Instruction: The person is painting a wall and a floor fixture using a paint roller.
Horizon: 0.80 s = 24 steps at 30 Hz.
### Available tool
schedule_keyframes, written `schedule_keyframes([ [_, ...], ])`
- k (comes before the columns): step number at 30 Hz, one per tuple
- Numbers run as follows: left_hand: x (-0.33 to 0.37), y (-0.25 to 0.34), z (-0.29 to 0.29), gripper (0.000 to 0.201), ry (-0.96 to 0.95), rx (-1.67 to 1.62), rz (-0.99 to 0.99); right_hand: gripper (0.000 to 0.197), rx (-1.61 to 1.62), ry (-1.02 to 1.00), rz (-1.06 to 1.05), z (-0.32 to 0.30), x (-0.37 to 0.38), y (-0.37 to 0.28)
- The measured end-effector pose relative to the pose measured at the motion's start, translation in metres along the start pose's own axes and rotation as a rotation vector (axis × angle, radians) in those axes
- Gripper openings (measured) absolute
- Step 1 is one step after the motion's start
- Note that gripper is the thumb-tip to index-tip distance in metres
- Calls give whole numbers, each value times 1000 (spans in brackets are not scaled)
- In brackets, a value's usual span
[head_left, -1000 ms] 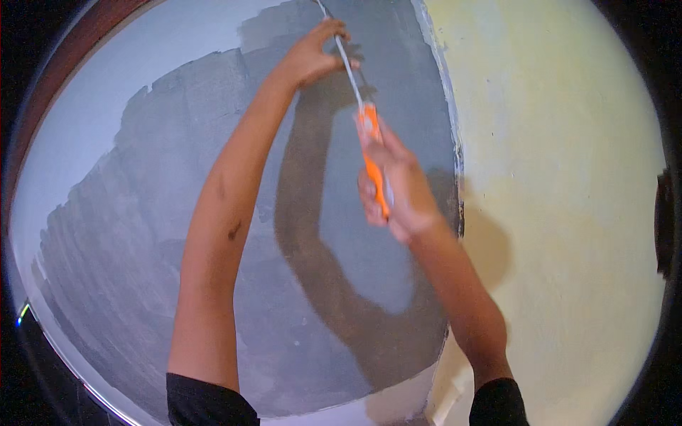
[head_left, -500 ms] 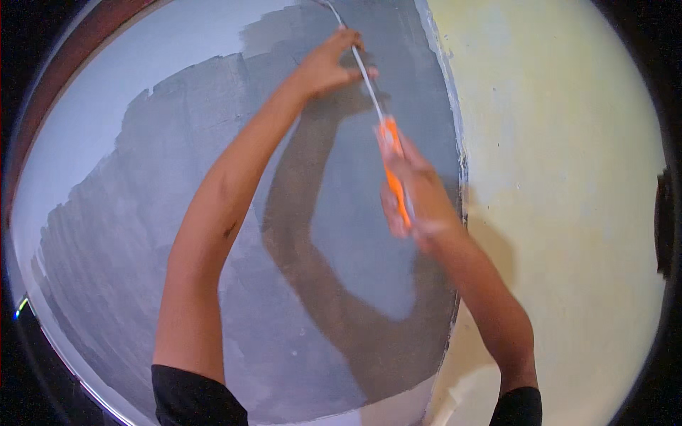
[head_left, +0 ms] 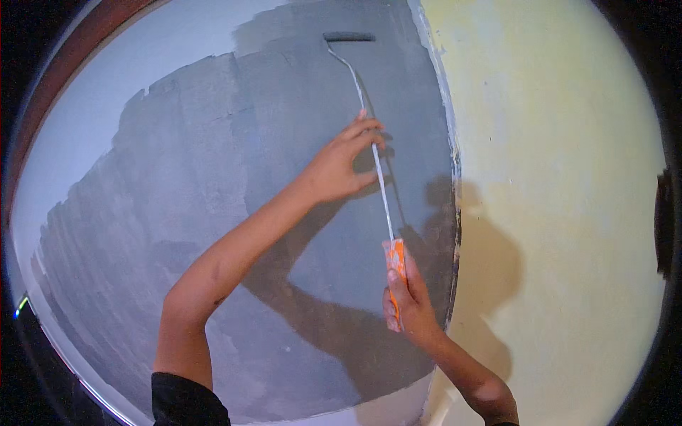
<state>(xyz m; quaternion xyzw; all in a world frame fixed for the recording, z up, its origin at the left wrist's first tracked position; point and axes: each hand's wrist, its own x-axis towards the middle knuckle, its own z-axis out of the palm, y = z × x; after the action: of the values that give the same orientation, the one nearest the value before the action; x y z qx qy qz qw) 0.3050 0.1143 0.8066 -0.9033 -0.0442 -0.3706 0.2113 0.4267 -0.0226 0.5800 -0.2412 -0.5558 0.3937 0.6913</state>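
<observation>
A paint roller stands tilted against the grey-painted wall. Its dark roller sleeve lies across the upper part of the wall, above a bent, pale metal rod. Around the paint-smeared orange handle, my right hand is closed, low on the right. Higher up, my left hand steadies the rod, its fingers loosely curled about it and the thumb apart from the other fingers. The grey paint is patchy toward the left and more even around the roller.
A pale yellow wall adjoins the grey on the right, along a rough, chipped edge. Whitish wall borders the grey at the upper left, under a reddish-brown band. Shadows of my arms fall on both walls.
Both hands and the roller have moved down the wall, bringing the sleeve into sight near the top. My right hand still grips the handle.
</observation>
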Motion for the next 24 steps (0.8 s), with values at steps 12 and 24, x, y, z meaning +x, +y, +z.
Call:
schedule_keyframes([
  [12,196,-131,-130,50,240,531,96,43,-29,-203,-131,55,153,-191],
  [24,121,-30,4,35,256,772,-4,61,-197,-34,11,-29,66,-110],
])
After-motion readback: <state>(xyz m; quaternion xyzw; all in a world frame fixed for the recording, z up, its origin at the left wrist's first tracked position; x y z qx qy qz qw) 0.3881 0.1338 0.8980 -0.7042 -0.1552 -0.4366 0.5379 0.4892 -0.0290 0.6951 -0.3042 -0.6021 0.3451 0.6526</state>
